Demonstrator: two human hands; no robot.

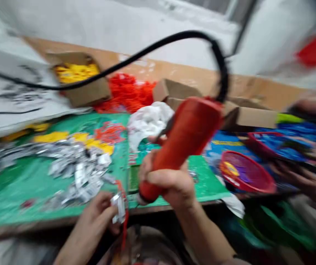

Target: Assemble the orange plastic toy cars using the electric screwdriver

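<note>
Likely a workshop — long shared bench (9, 206), heaped small parts (77, 165), open cartons (257, 117).

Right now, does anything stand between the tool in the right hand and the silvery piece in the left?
One thing: a thin orange strip hangs along the silvery piece in the left hand, on the side facing the orange tool in the right hand. Nothing else visible stands in that gap.

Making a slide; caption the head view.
Right hand grips a corded orange tool; left hand holds a silvery piece.
</note>
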